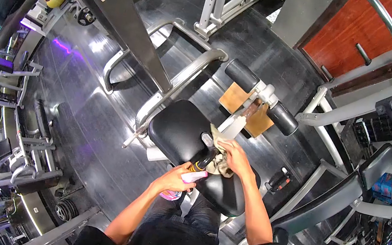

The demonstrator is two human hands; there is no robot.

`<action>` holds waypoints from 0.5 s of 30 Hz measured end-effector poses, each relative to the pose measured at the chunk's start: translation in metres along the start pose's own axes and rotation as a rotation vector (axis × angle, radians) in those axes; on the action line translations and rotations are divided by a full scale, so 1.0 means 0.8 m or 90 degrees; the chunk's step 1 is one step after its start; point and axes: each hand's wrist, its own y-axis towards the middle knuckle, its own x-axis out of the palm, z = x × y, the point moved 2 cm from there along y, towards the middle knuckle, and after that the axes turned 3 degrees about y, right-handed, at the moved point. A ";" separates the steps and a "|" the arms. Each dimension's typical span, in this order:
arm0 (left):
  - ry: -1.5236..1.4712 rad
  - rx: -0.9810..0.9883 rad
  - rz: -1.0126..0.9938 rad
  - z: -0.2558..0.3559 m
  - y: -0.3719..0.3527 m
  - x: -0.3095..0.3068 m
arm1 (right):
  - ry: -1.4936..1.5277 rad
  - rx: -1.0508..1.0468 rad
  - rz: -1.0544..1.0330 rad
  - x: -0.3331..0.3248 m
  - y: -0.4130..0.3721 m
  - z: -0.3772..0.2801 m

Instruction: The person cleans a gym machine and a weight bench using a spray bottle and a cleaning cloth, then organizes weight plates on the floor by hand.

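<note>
Both my hands are busy at the black seat pad (179, 130) of a gym machine, one with a spray bottle, one with a cloth.

My left hand (171, 182) is closed around a pink spray bottle (190, 175) at the near edge of the seat pad, its dark nozzle pointing up onto the pad. My right hand (234, 158) lies just beyond it, fingers curled over a beige cloth (216, 166) that is bunched flat against the pad's right side. The two hands are close together but not touching. Beyond the pad sit two black roller cushions (242, 74) on a white frame, with a brown board (234, 97) beneath them on the dark floor (85, 104).
</note>
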 end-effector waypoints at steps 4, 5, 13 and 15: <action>0.042 0.033 0.007 0.004 -0.001 0.000 | 0.022 0.118 0.013 -0.016 -0.030 0.032; 0.041 0.031 0.008 -0.001 -0.001 0.001 | 0.019 0.164 -0.001 -0.015 -0.031 0.039; 0.024 0.024 0.006 -0.002 0.001 0.000 | 0.051 -0.111 -0.091 0.042 0.113 -0.004; 0.028 -0.001 0.002 0.003 -0.001 0.000 | -0.008 -0.091 -0.100 0.042 0.097 -0.007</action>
